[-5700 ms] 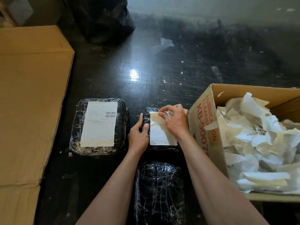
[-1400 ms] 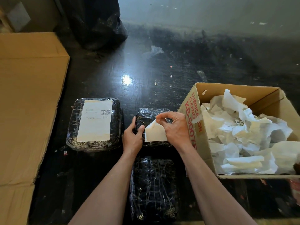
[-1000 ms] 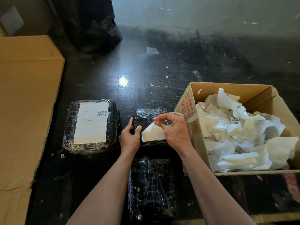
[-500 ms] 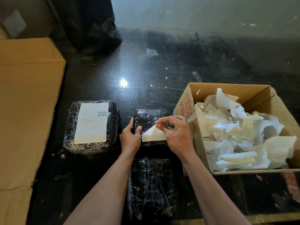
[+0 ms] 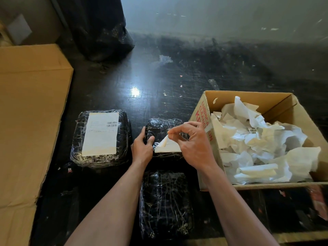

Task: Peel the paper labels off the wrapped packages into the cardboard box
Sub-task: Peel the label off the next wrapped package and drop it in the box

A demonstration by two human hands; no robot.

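Note:
A small black wrapped package (image 5: 161, 127) lies on the dark floor in front of me. My left hand (image 5: 142, 148) grips its left edge. My right hand (image 5: 192, 146) pinches the lifted corner of its paper label (image 5: 166, 146), which is peeled back and curls up from the wrap; its lower edge still lies on the package. To the right stands an open cardboard box (image 5: 204, 112) filled with several crumpled peeled labels (image 5: 257, 144). A larger wrapped package (image 5: 83, 137) on the left carries a full white label (image 5: 102, 134). A bare wrapped package (image 5: 165, 205) lies nearest me.
A flattened sheet of cardboard (image 5: 30, 121) covers the floor on the left. A black plastic bag (image 5: 99, 31) stands at the back. Small scraps of paper and plastic (image 5: 165, 59) dot the dark shiny floor beyond the packages.
My right hand has pulled the label further off the small package, from lying flat to a lifted, curled flap. The left hand has stayed on the package's left edge.

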